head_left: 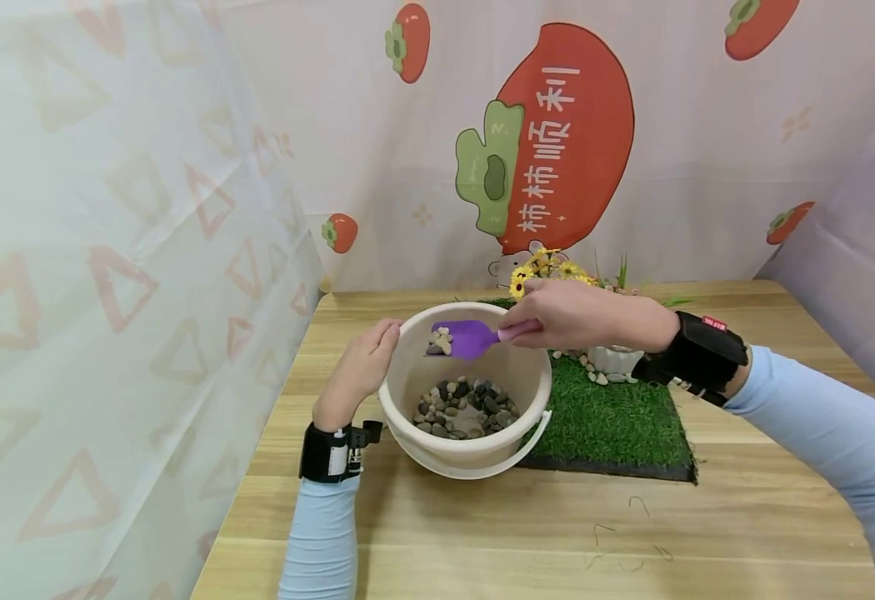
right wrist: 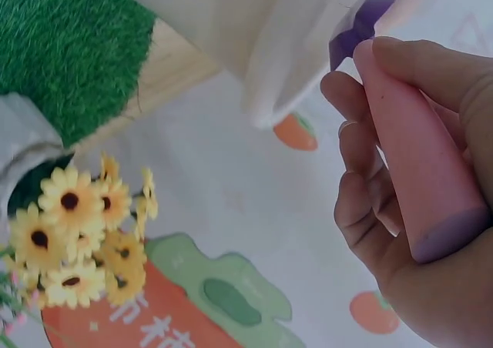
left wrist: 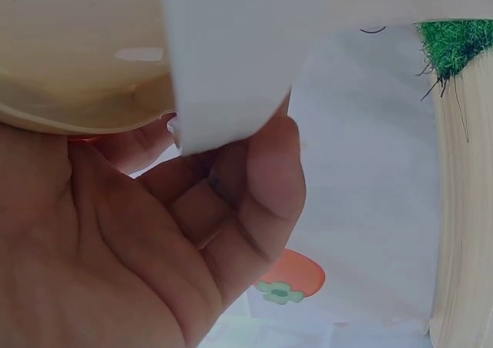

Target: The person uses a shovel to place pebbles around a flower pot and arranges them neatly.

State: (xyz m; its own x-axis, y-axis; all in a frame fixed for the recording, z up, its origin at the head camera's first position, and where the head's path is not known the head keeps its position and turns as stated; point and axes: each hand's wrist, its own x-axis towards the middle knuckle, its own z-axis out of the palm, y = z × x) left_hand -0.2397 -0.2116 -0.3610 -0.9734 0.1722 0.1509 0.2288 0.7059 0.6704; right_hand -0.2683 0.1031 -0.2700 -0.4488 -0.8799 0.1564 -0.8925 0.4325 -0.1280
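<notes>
A cream bucket [head_left: 466,457] stands on the table with a layer of grey, black and tan pebbles [head_left: 437,408] on its floor. My left hand [head_left: 358,367] grips its left rim, fingers curled under the lip in the left wrist view. My right hand [head_left: 572,315] holds a small purple shovel [head_left: 471,339] by its pink handle [right wrist: 420,163]. The shovel's blade is over the bucket's opening, bearing a few pebbles [head_left: 441,340] near its tip. The bucket's white carrying handle [head_left: 535,442] hangs down along its front.
Right of the bucket lies a green artificial turf mat [head_left: 617,417]. On its far part a white pot [head_left: 613,362] and yellow flowers [right wrist: 69,225] stand, ringed by small stones [head_left: 595,375]. Loose strands [head_left: 638,504] lie on the wooden table [head_left: 482,533]. Printed cloth [head_left: 377,167] hangs behind.
</notes>
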